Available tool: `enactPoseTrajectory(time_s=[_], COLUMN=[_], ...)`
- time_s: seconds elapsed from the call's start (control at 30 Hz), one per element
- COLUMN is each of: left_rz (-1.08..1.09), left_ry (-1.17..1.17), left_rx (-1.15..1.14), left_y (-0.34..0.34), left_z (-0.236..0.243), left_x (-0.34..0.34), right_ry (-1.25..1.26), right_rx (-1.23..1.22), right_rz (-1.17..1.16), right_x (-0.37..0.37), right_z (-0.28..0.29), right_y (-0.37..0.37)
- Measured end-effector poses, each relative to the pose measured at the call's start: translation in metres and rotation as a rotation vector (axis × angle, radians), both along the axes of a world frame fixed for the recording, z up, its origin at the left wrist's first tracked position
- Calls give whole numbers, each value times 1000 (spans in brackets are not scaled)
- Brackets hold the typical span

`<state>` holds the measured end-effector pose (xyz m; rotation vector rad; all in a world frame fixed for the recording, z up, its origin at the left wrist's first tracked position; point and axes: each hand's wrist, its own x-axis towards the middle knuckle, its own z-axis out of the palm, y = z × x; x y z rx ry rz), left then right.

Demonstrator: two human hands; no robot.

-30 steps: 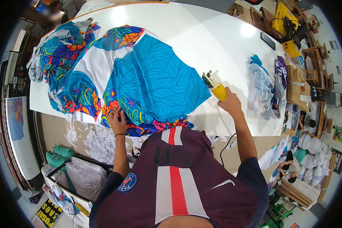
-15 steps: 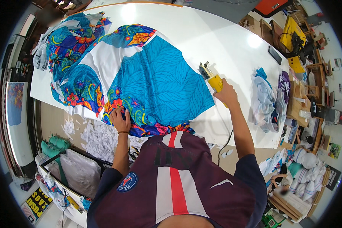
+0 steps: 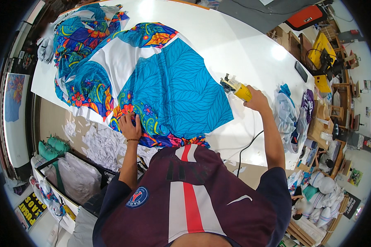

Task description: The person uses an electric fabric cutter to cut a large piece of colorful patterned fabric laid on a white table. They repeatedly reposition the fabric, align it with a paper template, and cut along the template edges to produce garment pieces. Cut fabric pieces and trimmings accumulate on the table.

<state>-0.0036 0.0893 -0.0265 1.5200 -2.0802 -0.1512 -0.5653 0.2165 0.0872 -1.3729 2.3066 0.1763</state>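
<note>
A large piece of printed fabric is spread on the white table in front of me. It shows turquoise with a leaf pattern, bright flowers along its border and a white part. My left hand lies on the flowered part near the table's front edge, fingers spread. At the fabric's right edge, my right hand grips a yellow handheld electric cloth cutter. The metal head of the cutter points left, close to the turquoise edge. From the cutter a black cord runs toward my body.
More printed cloth is heaped at the far left of the white table. Crumpled fabric offcuts and a dark phone lie to the right. White scraps cover a surface below the front edge, beside a bin with bagged material.
My right hand and the cutter have moved a little right and turned, the cutter now lying more level. My left hand stays on the flowered fabric. The whole view has shifted slightly.
</note>
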Motion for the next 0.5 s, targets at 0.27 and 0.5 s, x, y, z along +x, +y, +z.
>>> enactPoseTrajectory(time_s=[0.27, 0.5], left_rz=[9, 8], left_ry=[5, 13], left_rx=[-9, 1], left_y=[0, -1], left_z=[2, 3], left_x=[-1, -1], right_ry=[17, 12], right_rx=[25, 48], right_rz=[-44, -117], right_x=[11, 35], right_z=[-1, 1], right_y=[-9, -27])
